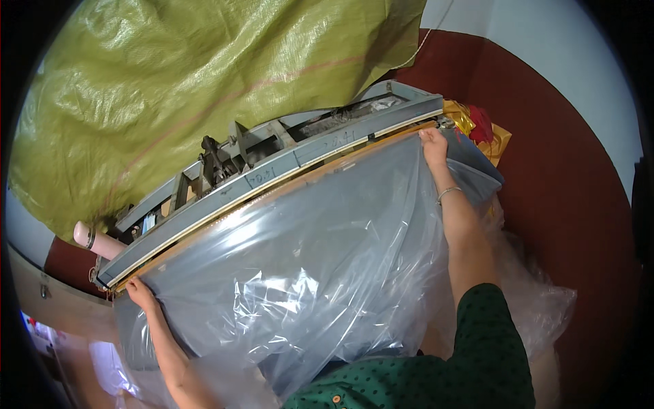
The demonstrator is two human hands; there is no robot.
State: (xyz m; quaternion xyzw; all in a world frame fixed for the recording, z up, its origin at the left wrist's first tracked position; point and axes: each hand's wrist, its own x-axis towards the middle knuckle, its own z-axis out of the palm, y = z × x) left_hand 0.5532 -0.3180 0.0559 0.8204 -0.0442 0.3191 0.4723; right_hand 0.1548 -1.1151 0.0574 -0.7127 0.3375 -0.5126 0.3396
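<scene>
Both hands stretch a clear plastic bag point(306, 273) flat along the long grey sealing machine point(272, 174). Left hand point(139, 293) pinches the bag's edge at the machine's near-left end, grip closed on the film. Right hand point(434, 146) presses the other corner at the far-right end, fingers closed on plastic. Olive woven sack point(191, 88) lies behind the machine.

A large clear plastic bag point(320, 273) is spread wide below the long grey sealing machine point(272, 170), its mouth laid along the machine's front edge. A big olive-green woven sack point(191, 88) is draped behind the machine's rear edge. Crumpled gold and red wrapping point(477, 126) is seen at the machine's right end.
</scene>
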